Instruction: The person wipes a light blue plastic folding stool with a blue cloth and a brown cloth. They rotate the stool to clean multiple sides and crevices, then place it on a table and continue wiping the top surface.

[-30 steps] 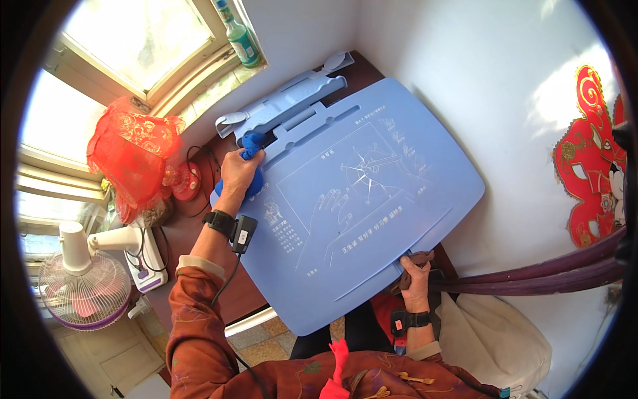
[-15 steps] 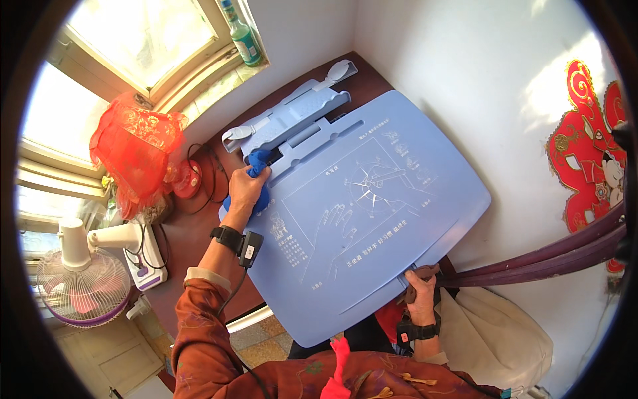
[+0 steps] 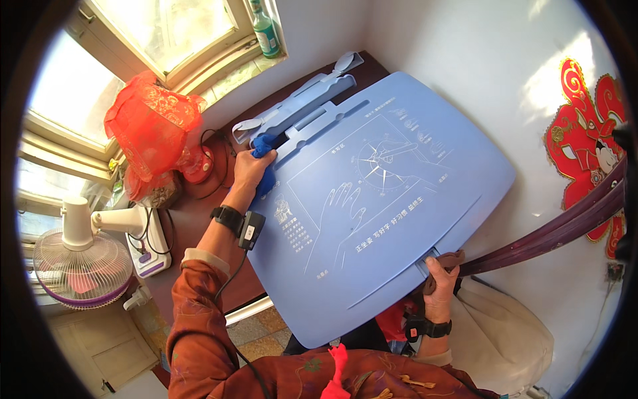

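A large light-blue plastic desktop board with white printed hand outlines lies tilted in front of me. A light-blue stand with flip-out arms sits along its far edge. My left hand is closed on a blue cloth at the board's far left corner. My right hand grips the near right edge at a small latch, fingers partly under the board. A brown cloth is bunched in that hand.
The board rests over a dark red table. On the left stand a red-draped lamp and a white fan. A green bottle is on the windowsill. At right are a purple wooden rail and a beige cloth cover.
The view has shifted slightly. The board now covers more of the stand behind it and appears tipped a little further. Both hands keep their holds.
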Available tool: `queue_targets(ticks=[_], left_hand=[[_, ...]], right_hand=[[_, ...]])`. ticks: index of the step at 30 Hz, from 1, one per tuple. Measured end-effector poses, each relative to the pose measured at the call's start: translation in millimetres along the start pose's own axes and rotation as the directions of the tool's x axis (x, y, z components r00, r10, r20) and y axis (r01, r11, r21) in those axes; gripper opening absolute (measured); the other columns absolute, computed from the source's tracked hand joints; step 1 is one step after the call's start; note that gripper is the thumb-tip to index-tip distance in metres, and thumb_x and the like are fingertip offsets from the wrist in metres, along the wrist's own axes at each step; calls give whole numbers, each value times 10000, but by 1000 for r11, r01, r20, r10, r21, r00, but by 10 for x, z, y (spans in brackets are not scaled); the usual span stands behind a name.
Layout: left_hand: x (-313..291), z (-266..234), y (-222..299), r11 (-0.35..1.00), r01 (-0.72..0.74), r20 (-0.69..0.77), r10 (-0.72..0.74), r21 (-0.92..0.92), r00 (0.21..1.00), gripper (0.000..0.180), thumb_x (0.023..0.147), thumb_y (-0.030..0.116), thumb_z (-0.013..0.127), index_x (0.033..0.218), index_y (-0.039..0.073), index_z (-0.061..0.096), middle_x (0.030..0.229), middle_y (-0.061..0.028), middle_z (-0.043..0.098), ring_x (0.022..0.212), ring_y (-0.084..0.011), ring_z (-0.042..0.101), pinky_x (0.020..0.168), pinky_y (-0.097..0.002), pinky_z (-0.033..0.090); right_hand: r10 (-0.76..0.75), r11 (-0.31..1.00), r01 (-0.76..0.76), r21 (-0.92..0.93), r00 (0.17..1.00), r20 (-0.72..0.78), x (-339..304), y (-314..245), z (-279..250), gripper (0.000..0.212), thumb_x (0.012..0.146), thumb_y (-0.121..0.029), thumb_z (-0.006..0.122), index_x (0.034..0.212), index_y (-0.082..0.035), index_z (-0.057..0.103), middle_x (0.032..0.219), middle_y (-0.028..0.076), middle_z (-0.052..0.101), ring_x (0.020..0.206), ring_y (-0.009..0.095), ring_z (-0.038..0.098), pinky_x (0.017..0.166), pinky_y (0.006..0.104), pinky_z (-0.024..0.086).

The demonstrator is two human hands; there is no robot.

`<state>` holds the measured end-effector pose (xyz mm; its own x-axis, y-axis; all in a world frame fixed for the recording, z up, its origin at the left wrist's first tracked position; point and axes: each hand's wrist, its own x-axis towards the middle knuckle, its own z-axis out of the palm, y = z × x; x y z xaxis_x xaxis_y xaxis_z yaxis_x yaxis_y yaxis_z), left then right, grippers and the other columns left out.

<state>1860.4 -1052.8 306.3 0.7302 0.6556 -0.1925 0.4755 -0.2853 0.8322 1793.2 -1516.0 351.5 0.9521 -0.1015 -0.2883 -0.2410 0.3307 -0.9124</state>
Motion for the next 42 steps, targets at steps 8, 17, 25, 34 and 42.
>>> queue_targets(ticks=[8, 17, 25, 34, 42], left_hand=[[-9, -69, 94, 990, -66, -13, 69, 127, 998, 360, 795, 390, 777, 844, 34, 755, 647, -82, 649, 607, -201, 633, 629, -380, 496], [-218, 33, 25, 876, -221, -116, 296, 430, 948, 389, 791, 439, 752, 831, 52, 750, 719, -186, 703, 707, -395, 688, 681, -476, 522], [-237, 47, 10, 802, -293, -66, 380, 521, 923, 352, 809, 408, 754, 865, 61, 756, 904, -118, 727, 935, -333, 628, 754, -477, 437], [-174, 113, -219, 880, -134, -25, 164, 456, 986, 306, 797, 385, 757, 870, 88, 771, 813, -183, 712, 832, -385, 660, 703, -514, 433], [-169, 170, -419, 905, -115, -29, 138, 410, 990, 299, 800, 370, 769, 882, 83, 760, 771, -189, 700, 776, -402, 662, 710, -505, 446]], right_hand=[[37, 999, -37, 11, 999, 14, 104, 233, -103, 306, 816, -36, 804, 771, -136, 518, 760, -76, 467, 669, 51, 404, 636, 255, 323], [297, 955, -295, -39, 953, 66, 204, 1093, -534, 262, 834, -70, 822, 947, -99, 588, 858, -39, 567, 807, 92, 547, 753, 273, 457], [454, 889, -445, -113, 888, 78, 165, 1256, -477, 243, 917, -123, 744, 1003, -16, 543, 790, 102, 634, 607, 235, 660, 478, 387, 586], [496, 862, -478, -167, 864, 85, 197, 1324, -432, 162, 941, -77, 704, 918, -13, 557, 742, 82, 617, 543, 198, 627, 455, 341, 521], [525, 839, -499, -217, 847, 81, 208, 1393, -501, 166, 936, -79, 713, 888, -24, 564, 730, 62, 601, 541, 173, 602, 465, 328, 513]])
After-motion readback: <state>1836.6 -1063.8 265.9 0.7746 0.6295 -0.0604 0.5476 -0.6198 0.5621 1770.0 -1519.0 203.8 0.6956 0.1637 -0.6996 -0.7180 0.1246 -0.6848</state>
